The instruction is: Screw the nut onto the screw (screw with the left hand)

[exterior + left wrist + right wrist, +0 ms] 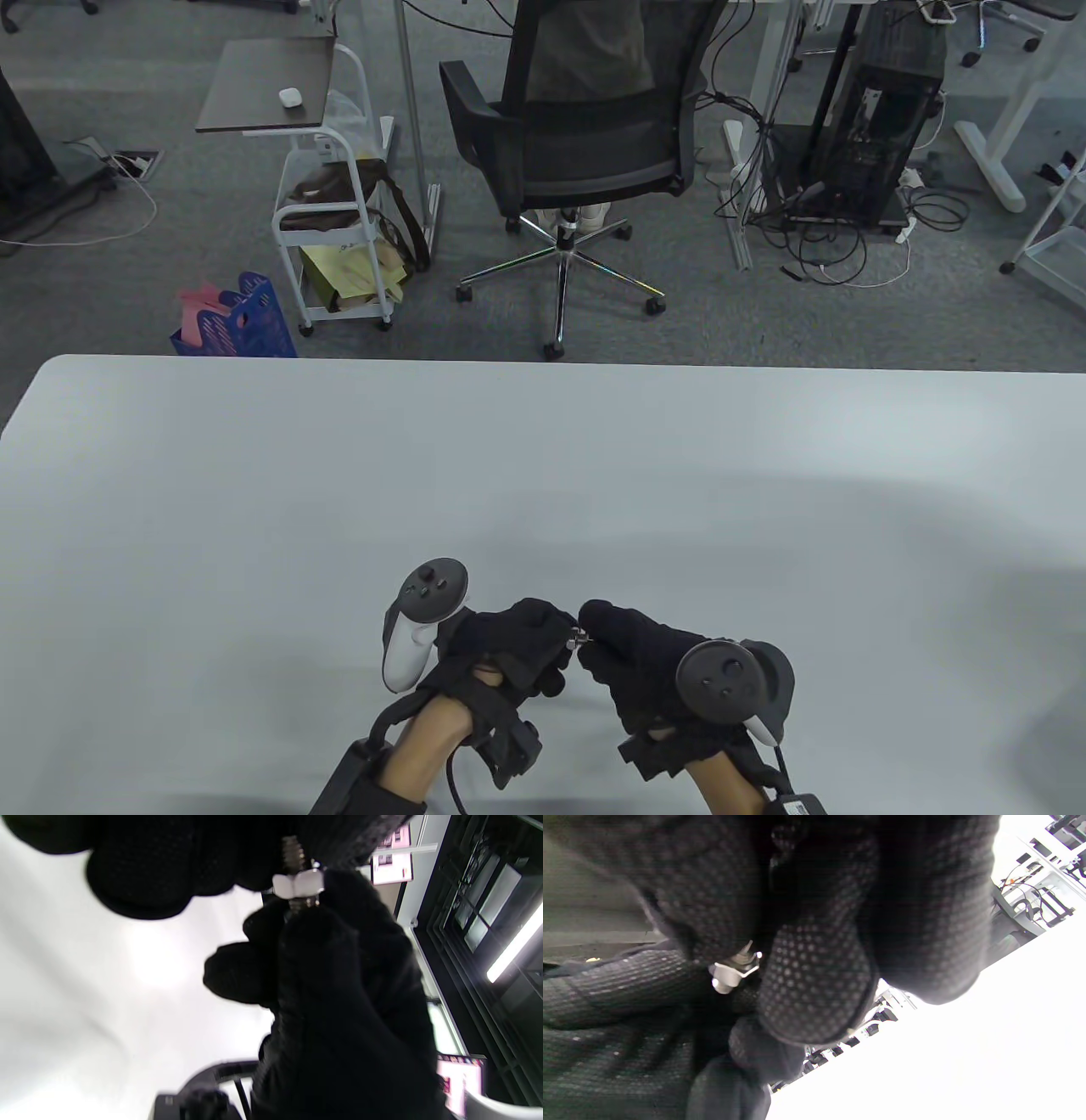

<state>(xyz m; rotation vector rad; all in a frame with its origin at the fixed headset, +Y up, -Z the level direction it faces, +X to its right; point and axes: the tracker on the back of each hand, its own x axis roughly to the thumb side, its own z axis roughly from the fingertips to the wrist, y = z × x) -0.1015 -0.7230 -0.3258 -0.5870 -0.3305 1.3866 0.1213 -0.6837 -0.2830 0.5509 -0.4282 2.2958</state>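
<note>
Both hands meet low over the table [543,475], left hand [501,649] pinching the nut [298,885] partway along the screw [295,853], right hand [645,662] gripping the screw; small, rigid, likely slippery metal, best pinched on nut flats.

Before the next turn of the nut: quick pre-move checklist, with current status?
1. Nut is on the screw thread, thread showing on both sides of it: ok.
2. Left hand fingers at the nut: ok.
3. Right hand holds the other end of the screw: cannot tell, fingers hide it.
4. Nut square on the thread, not cross-threaded: cannot tell.
5. Both hands held close together above the table: ok.
</note>
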